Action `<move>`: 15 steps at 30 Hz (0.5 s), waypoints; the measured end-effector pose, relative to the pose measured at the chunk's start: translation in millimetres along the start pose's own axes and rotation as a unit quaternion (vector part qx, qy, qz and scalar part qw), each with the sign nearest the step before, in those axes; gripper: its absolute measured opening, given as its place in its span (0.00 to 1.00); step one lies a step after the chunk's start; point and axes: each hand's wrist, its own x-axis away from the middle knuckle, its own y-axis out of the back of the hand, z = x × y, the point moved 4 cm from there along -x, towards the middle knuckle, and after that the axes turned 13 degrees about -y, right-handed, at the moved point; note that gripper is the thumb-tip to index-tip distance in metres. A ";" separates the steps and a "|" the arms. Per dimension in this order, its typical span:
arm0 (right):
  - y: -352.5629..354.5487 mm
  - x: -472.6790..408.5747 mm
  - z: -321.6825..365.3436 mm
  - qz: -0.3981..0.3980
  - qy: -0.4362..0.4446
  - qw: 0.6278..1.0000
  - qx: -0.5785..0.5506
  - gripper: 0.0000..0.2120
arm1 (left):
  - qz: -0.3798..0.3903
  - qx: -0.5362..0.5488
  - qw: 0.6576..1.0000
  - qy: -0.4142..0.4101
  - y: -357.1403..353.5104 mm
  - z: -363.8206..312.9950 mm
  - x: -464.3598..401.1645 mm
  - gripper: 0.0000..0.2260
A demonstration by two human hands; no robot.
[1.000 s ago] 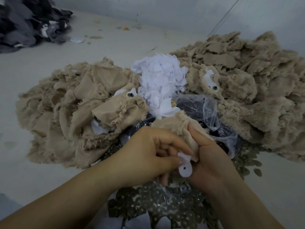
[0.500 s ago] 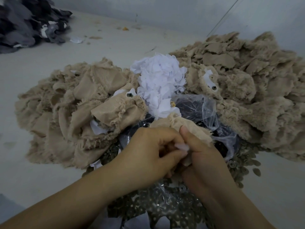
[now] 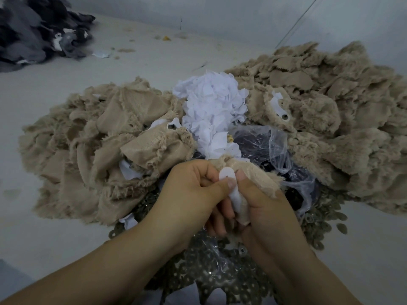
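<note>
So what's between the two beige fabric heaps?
White scraps, then nearer a clear plastic bag of dark pieces, in the head view.

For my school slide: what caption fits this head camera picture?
Left hand and right hand pinch a white patch against a tan cloth piece amid heaped scraps.

The left hand [image 3: 193, 194] and right hand [image 3: 264, 208] meet near the front edge of the surface [image 3: 44, 238], the left pinching a tab [image 3: 226, 173], the right a cloth piece [image 3: 257, 175]. A ring pile [image 3: 220, 280] lies beneath them, with a plastic bag [image 3: 271, 142] just behind. The left cloth heap [image 3: 92, 150] and the right cloth heap [image 3: 330, 119] flank a scrap bundle [image 3: 213, 106]. A third heap [image 3: 33, 36] sits at the far left corner.
</note>
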 end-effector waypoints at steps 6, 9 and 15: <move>-8.3 1.0 2.8 0.085 0.031 0.996 -0.001 0.23 | -0.040 0.076 0.996 0.029 4.0 6.9 -3.0 0.09; -5.8 -0.6 1.9 0.060 0.026 0.998 -0.002 0.20 | -0.057 0.093 0.993 0.038 5.3 8.2 -4.0 0.12; -7.3 0.9 3.6 0.058 0.023 0.998 0.009 0.21 | -0.083 0.093 0.991 0.043 11.9 9.9 -6.4 0.09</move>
